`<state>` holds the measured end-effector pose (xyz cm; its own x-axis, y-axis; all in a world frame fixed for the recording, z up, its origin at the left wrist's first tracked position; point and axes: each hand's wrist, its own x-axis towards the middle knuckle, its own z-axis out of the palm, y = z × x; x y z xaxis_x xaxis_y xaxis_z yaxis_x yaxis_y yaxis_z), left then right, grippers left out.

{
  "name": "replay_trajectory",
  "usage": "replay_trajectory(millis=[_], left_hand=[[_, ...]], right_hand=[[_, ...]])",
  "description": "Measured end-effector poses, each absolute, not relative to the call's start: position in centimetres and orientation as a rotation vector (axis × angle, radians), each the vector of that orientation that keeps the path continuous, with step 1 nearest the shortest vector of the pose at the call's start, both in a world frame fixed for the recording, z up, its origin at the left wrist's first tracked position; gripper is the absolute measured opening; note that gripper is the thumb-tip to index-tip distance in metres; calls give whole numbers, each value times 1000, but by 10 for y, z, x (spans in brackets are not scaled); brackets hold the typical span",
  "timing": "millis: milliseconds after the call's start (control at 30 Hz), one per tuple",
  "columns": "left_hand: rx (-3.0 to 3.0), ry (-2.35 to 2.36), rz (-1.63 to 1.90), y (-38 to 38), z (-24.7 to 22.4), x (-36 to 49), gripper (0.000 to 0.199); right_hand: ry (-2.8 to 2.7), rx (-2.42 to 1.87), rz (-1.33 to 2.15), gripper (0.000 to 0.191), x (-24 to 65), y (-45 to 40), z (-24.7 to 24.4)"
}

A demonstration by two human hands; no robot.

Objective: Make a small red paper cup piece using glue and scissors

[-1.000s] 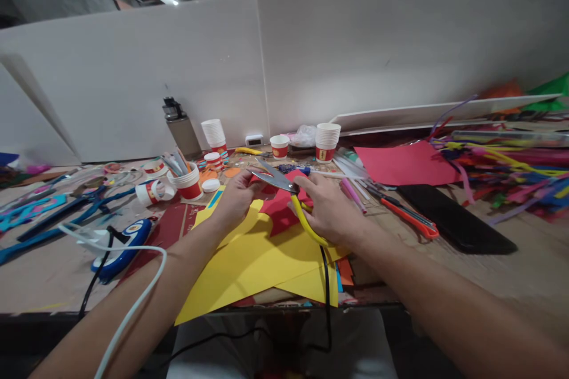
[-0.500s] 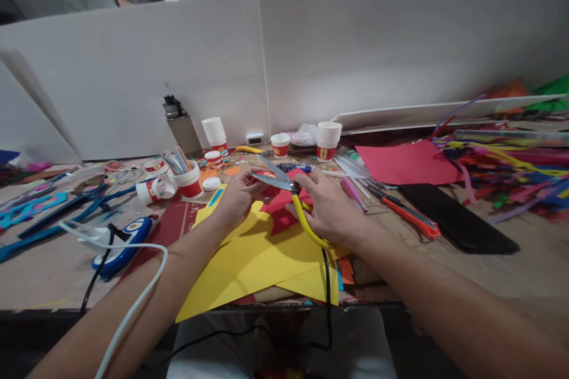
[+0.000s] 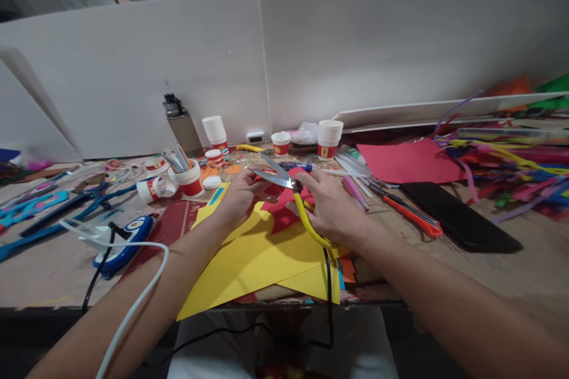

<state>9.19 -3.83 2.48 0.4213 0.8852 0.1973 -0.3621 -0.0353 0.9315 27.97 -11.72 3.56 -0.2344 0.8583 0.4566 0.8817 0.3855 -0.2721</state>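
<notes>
Yellow-handled scissors are in my right hand, their blades parted and pointing left toward my other hand. My left hand is closed, thumb and fingers pinched at a small reddish piece by the blade tips; its outline is hard to make out. Red paper lies under and between both hands. Beneath it, yellow sheets spread to the table's front edge. The fingers of my right hand are curled round the scissors, partly hiding the handles.
A cup of pens, stacked paper cups and a bottle stand toward the back. At right lie a red cutter, a black phone and red paper. A white cable crosses my left forearm.
The scissor blades look slightly wider apart. Both hands stay in nearly the same place, and the view has shifted very slightly.
</notes>
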Motion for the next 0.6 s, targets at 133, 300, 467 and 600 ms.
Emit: replay_trajectory(millis=[133, 300, 467, 600], left_hand=[[1215, 578, 1096, -37, 24, 91, 34], [1220, 589, 1097, -37, 24, 91, 35], [1233, 599, 1091, -36, 23, 92, 34], [1234, 608, 1092, -38, 24, 93, 34]], right_hand=[[-2117, -1499, -88, 44, 279, -117, 36], [-2123, -1507, -78, 44, 278, -119, 37], [-2121, -1507, -97, 43, 278, -118, 37], [-2129, -1505, -107, 43, 278, -118, 37]])
